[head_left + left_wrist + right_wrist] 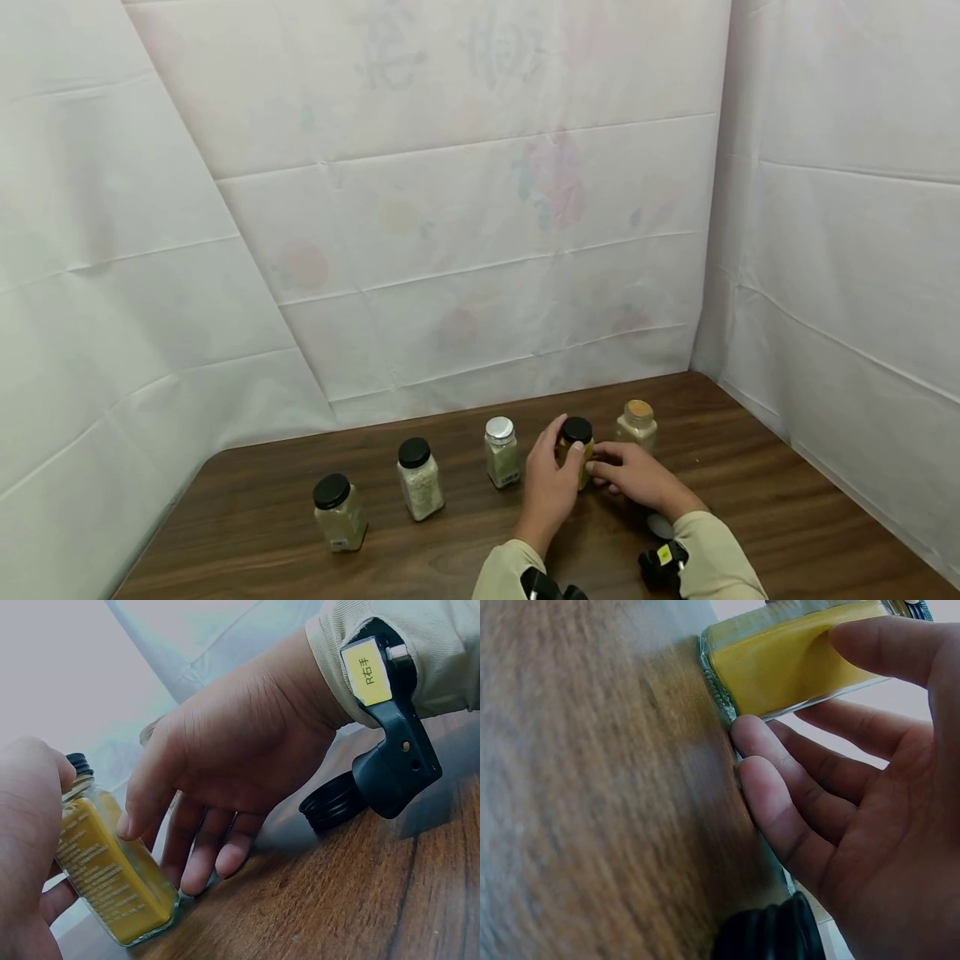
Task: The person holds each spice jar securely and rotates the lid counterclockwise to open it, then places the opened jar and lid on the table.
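A glass spice jar [584, 477] with yellow contents and a black lid stands on the table, between both hands. My left hand [551, 475] grips it from the left, thumb in front and fingers behind, up near the lid. From the right, my right hand [637, 477] holds the jar's lower part between thumb and fingers. White lettering covers one face of the yellow jar [116, 877] in the left wrist view. In the right wrist view, the right thumb lies over the yellow jar [795, 656], and the lower fingertips [761, 784] come down close to the tabletop.
Left of the hands stand a silver-lidded jar [502, 454], a black-lidded jar of pale contents [422, 483] and another black-lidded jar [341, 517]. A jar with an orange-brown top [637, 425] stands behind the right hand. White cloth [480, 250] hangs around the brown wooden table [420, 567].
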The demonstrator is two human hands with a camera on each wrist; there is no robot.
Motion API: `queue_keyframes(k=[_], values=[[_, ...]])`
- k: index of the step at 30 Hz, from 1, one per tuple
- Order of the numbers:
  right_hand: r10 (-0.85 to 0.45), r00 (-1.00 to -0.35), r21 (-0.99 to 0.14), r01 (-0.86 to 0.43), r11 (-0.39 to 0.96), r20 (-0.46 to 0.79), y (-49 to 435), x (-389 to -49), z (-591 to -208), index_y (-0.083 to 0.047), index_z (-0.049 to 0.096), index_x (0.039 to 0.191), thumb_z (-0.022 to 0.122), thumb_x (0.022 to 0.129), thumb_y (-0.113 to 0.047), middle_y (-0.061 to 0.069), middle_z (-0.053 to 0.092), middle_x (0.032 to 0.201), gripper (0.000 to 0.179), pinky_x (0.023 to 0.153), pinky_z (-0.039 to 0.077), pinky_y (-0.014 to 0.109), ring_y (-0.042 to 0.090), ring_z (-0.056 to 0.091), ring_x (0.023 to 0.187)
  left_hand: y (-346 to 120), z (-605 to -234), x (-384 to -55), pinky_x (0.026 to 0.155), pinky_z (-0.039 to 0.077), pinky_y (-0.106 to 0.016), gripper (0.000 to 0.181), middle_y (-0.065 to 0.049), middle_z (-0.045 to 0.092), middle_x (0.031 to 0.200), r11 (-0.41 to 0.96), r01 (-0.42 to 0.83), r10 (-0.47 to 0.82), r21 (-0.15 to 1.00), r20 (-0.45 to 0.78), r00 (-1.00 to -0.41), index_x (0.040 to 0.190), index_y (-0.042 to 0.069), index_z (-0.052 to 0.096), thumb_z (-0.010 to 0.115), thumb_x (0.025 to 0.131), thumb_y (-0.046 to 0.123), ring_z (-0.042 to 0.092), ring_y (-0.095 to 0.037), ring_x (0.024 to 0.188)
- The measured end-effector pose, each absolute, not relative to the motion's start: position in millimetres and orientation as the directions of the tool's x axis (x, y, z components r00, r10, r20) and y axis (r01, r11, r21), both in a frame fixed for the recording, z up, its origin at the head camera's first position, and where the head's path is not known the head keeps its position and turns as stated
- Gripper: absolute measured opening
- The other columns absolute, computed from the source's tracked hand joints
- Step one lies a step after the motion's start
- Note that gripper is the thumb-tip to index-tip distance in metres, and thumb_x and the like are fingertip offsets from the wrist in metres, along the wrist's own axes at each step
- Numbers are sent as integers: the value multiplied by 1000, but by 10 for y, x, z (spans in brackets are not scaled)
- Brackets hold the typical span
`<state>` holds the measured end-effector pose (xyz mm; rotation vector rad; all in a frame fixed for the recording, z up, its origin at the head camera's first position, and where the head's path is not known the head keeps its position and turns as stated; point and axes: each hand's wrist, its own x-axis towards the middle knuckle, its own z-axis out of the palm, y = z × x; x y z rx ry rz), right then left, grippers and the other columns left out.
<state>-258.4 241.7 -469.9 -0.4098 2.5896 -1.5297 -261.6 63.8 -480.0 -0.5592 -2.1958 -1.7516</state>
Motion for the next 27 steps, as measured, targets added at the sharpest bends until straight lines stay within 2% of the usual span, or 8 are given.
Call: queue_keyframes(k=[11,21,27], values=[[-279,-959,-877,-173,448,46,2419,-2587,-4704,8,56,133,59,102,-25,10,69,104,45,72,56,38,25,66,92,634,-4774,-2607,101,46,-45,43,-4,60,135,150,445,117,883,431,-895,142,16,53,62,101,26,56,-21,124],[-275,-960,-865,-175,470,45,2407,-2567,-4681,6,59,130,60,101,-27,9,69,105,44,72,56,37,24,67,93,639,-4744,-2588,101,46,-46,31,-2,64,128,126,440,60,889,436,-898,131,16,59,59,101,23,59,-20,121],[-272,-961,-870,-168,463,41,2398,-2565,-4677,6,59,130,61,101,-26,10,69,106,43,72,56,39,24,67,94,632,-4734,-2580,99,48,-42,25,-3,66,125,106,441,47,891,438,-898,126,14,60,59,101,19,61,-18,117]])
